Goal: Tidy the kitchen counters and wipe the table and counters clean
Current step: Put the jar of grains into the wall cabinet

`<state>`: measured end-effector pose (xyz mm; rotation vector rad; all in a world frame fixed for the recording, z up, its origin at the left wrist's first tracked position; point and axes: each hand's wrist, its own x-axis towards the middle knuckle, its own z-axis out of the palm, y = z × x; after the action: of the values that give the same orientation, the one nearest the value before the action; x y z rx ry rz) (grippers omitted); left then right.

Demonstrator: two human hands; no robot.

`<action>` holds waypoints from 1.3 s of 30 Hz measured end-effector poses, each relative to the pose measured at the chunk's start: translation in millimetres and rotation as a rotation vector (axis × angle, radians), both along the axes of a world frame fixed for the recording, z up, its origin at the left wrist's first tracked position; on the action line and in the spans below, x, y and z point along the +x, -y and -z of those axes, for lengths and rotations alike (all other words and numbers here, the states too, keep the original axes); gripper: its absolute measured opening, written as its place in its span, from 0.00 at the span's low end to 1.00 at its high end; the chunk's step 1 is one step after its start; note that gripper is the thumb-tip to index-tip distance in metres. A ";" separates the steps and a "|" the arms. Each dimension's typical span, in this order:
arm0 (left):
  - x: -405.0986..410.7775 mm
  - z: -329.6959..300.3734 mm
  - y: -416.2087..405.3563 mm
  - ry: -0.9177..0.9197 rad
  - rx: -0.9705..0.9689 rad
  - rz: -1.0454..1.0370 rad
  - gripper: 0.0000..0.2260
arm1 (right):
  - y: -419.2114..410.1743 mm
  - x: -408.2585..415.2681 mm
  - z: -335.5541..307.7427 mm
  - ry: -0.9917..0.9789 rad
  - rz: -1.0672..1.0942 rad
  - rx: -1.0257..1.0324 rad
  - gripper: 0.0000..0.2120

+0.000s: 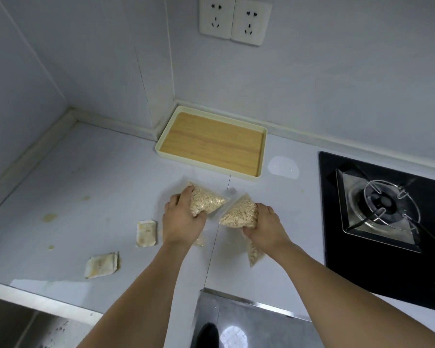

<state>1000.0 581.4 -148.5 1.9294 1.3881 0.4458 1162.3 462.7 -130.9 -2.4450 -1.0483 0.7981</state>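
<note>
The tabletop (pixel 91 177) is pale grey-white with yellowish stains. The tray (pixel 260 156) has a cream rim and light wood-grain floor. 2 clear bags (pixel 206 200) show beige flakes. The 2 flat sachets (pixel 146 233) are white, blotched yellow. The hob (pixel 337 247) is glossy black.

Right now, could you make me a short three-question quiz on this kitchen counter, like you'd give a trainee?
1. True or false: the tray against the wall holds the oat bags.
2. What does each hand grip? A) a sponge B) a clear bag of oats C) a sachet
3. How many stained sachets lie on the counter left of the arms?

Key: 1 false, it holds none. 2 B: left hand grips one oat bag, right hand another. 3 Two.
</note>
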 end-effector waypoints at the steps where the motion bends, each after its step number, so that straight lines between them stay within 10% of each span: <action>1: -0.8 -10.2 0.2 0.048 0.005 -0.021 0.30 | -1.0 -1.1 -9.0 0.001 0.000 0.033 0.27; 24: -78.9 -410.1 -15.3 0.821 0.676 -0.351 0.30 | -55.4 -80.2 -401.9 0.241 -0.236 0.919 0.27; 39: -95.8 -639.8 -4.2 1.002 1.023 -0.295 0.27 | -34.8 -112.8 -636.6 0.563 -0.269 1.514 0.27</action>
<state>904.2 585.6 491.4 1.6477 0.7457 2.2232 1049.5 497.5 505.8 -1.1578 -1.3875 -0.5915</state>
